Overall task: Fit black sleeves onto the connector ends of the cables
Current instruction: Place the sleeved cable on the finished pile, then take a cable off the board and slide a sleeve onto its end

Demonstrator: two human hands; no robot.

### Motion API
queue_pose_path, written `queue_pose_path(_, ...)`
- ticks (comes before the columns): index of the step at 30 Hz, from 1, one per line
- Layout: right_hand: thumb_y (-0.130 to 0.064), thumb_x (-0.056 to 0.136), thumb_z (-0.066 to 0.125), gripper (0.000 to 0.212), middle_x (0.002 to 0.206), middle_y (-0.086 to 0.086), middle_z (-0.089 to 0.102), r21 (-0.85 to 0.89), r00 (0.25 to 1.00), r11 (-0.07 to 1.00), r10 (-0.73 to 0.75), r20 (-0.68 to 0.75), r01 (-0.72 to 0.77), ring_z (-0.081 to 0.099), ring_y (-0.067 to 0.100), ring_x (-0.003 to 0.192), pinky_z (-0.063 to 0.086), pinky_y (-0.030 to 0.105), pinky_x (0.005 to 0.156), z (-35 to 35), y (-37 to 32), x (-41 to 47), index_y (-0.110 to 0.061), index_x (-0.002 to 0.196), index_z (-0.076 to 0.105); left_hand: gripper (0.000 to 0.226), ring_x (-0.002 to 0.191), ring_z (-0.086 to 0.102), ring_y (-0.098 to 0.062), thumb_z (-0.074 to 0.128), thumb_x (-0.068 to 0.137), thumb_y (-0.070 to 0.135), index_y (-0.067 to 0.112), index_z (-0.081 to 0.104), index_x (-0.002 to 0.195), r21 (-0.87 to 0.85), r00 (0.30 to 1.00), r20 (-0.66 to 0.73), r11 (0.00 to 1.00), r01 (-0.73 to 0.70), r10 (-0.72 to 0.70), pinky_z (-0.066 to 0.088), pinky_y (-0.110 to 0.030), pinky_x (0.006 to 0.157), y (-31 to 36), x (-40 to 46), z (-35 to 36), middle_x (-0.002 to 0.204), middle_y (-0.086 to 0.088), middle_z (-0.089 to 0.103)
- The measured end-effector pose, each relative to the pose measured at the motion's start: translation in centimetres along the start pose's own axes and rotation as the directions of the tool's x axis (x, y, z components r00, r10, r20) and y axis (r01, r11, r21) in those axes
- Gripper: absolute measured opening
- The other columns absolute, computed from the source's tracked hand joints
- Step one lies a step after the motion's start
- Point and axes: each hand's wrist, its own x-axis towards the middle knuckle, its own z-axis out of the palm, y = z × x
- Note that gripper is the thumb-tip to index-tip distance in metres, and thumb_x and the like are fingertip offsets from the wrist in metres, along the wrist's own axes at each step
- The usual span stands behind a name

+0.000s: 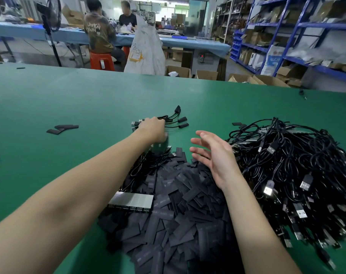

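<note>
Head view: reaching the left hand [151,128] onto a small sleeved black cable bunch [173,120] far out on the green surface [69,99], grip unclear; hovering the right hand [211,155] wide open, empty, over heaped flat black sleeves [180,210]; leaving a big tangled black cable pile [295,175] seemingly unsleeved.

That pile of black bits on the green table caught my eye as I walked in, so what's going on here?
A person is fitting sleeves onto cable connectors. The left hand reaches far across the table and rests on a small bunch of cables set apart from the rest. The right hand hovers open and empty over the sleeve pile. A big tangle of cables lies to the right. Whether the left fingers grip anything is hidden.
</note>
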Motion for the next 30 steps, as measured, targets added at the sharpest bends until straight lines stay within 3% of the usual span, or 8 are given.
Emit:
queue_pose_path(6,-0.02,0.102,0.057,0.018,0.088,0.001,0.078,-0.028,1.0,1.0,0.01,-0.001,-0.011,0.072,0.015,0.073,0.06,0.026,0.066,-0.1,-0.1,-0.1,-0.011,0.109,0.072,0.038,0.12,0.052,-0.035,0.054,0.099,0.045,0.013,0.055,0.119,-0.13,0.996,0.021,0.988,-0.08,0.083,0.045,-0.055,0.103,-1.4,0.6,-0.1,0.129,-0.014,0.053)
queue_pose_path(13,-0.019,0.102,0.058,0.016,0.083,-0.001,0.077,-0.077,1.0,0.997,-0.002,0.017,0.004,0.07,0.013,0.069,0.058,0.024,0.063,0.2,-0.1,-0.1,-0.014,0.105,0.073,0.03,0.12,0.054,-0.027,0.059,0.098,0.04,0.016,0.066,0.114,-0.28,0.988,-0.014,0.948,-0.149,0.151,0.044,-0.043,0.105,-2.3,-2.2,-1.5,0.128,-0.01,0.058)
queue_pose_path(18,-0.019,0.1,0.06,0.013,0.082,-0.002,0.077,-0.274,0.993,0.958,-0.063,0.097,0.087,0.069,0.011,0.068,0.056,0.022,0.061,0.5,-0.3,-0.4,-0.017,0.1,0.073,0.021,0.108,0.061,-0.018,0.063,0.097,0.039,0.02,0.068,0.104,-0.446,0.979,-0.142,0.874,-0.193,0.144,0.047,-0.031,0.093,-2.2,-8.3,-2.7,0.111,0.003,0.067)
queue_pose_path(22,-0.02,0.096,0.066,0.007,0.085,-0.002,0.078,-0.5,0.962,0.847,-0.044,0.27,0.179,0.067,0.007,0.07,0.051,0.019,0.06,1.0,-0.6,-0.8,-0.022,0.099,0.072,0.01,0.1,0.065,-0.013,0.064,0.096,0.037,0.028,0.066,0.094,-0.549,0.98,-0.169,0.816,-0.179,0.101,0.046,-0.026,0.085,-2.5,-12.1,-2.6,0.1,0.009,0.069)
queue_pose_path(27,-0.014,0.086,0.076,0.015,0.087,-0.008,0.076,-0.653,0.856,0.637,-0.022,0.516,0.41,0.06,0.008,0.076,0.051,0.019,0.081,2.3,-1.0,-1.8,-0.026,0.095,0.077,0.01,0.097,0.067,-0.016,0.064,0.096,0.033,0.023,0.069,0.096,-0.554,0.984,-0.15,0.817,-0.161,0.092,0.051,-0.03,0.09,-2.3,-12.5,-2.0,0.095,0.007,0.069)
queue_pose_path(30,-0.021,0.083,0.082,0.023,0.099,-0.011,0.073,-0.671,0.756,0.563,0.121,0.644,0.482,0.063,0.014,0.089,0.051,0.026,0.091,3.0,-1.9,-2.6,-0.033,0.102,0.077,0.011,0.097,0.067,-0.017,0.063,0.097,0.032,0.023,0.069,0.095,-0.55,0.986,-0.137,0.821,-0.152,0.09,0.051,-0.031,0.089,-2.6,-12.3,-1.7,0.094,0.007,0.069)
